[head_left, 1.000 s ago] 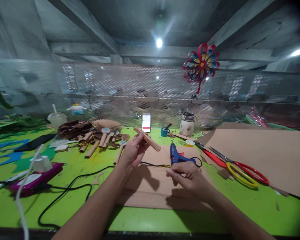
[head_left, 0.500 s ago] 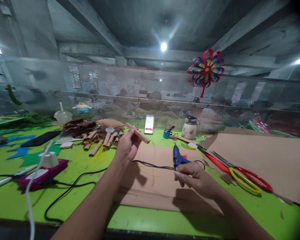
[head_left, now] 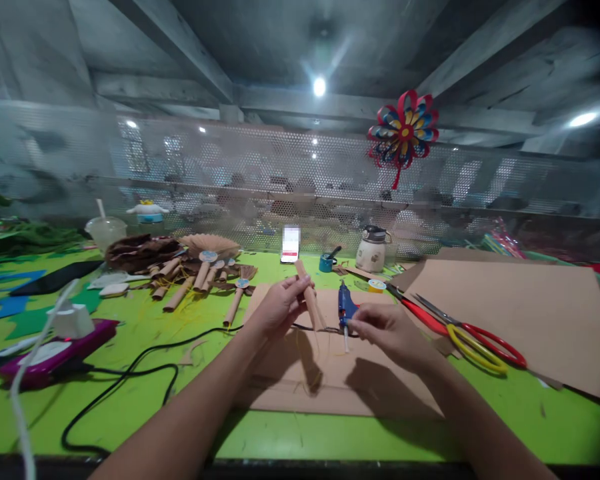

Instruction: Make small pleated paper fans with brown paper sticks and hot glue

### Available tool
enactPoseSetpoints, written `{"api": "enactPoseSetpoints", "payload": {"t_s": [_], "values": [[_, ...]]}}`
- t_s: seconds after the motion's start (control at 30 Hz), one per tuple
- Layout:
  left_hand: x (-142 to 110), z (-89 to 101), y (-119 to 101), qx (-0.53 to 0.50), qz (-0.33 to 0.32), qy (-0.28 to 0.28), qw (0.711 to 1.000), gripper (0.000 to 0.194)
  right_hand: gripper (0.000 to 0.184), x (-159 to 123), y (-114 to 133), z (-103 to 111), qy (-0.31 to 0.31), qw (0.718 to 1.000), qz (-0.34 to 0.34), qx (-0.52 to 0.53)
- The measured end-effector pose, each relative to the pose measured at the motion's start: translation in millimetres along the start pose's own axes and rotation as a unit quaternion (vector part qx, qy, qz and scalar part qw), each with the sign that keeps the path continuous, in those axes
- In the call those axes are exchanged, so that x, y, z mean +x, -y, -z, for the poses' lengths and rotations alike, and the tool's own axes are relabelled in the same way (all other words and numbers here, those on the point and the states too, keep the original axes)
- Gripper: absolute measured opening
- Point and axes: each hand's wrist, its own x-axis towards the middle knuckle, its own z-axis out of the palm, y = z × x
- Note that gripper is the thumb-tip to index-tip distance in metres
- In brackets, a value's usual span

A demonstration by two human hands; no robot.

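My left hand (head_left: 283, 307) is closed on a folded strip of brown kraft paper (head_left: 311, 303), held tilted above the brown cardboard sheet (head_left: 280, 395). Fine yellow thread (head_left: 307, 381) shows below the strip; whether it is tied to it I cannot tell. Beside the blue glue gun (head_left: 346, 305), my right hand (head_left: 387, 332) has its thumb and fingertips pinched together. What lies between them, if anything, is too small to see. A glue stick (head_left: 346, 341) pokes out of the gun's near end.
On the right lie scissors (head_left: 473, 340) with red and yellow handles, by large kraft sheets (head_left: 520, 300). Paper fans with rolled handles (head_left: 180, 293) are piled at left, near a purple power strip (head_left: 55, 353) and black cable (head_left: 130, 363). A phone (head_left: 291, 244) and bottle (head_left: 371, 250) stand behind.
The paper strip has swung from slanting sideways to pointing down towards me, and my left hand moved right with it. My right hand has risen slightly beside the glue gun.
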Motion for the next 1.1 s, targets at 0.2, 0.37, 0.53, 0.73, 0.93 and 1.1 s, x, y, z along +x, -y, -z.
{"api": "enactPoseSetpoints", "payload": {"t_s": [0.2, 0.37, 0.53, 0.73, 0.93, 1.1], "values": [[-7.0, -13.2, 22.8, 0.022, 0.044, 0.066, 0.997, 0.03, 0.025, 6.3, -21.0, -24.2, -0.082, 0.982, -0.043, 0.166], [-5.2, -11.7, 25.6, 0.025, 0.041, 0.074, 0.996, 0.029, 0.032, 8.2, -25.9, -29.4, -0.106, 0.973, -0.023, 0.205], [-1.5, -6.0, 26.5, 0.028, 0.042, 0.069, 0.996, 0.027, 0.044, 11.6, -26.6, -27.2, -0.125, 0.959, -0.03, 0.253], [0.3, -3.8, 25.6, 0.031, 0.048, 0.066, 0.996, 0.028, 0.035, 14.0, -28.9, -26.0, -0.115, 0.956, -0.048, 0.265], [-0.3, -2.9, 22.4, 0.029, 0.047, 0.051, 0.997, 0.028, 0.038, 6.8, -21.9, -23.1, -0.038, 0.951, -0.022, 0.305], [-1.3, -3.3, 23.3, 0.029, 0.058, 0.049, 0.997, 0.028, 0.062, 1.4, -16.6, -19.8, 0.08, 0.973, -0.01, 0.218]]}}
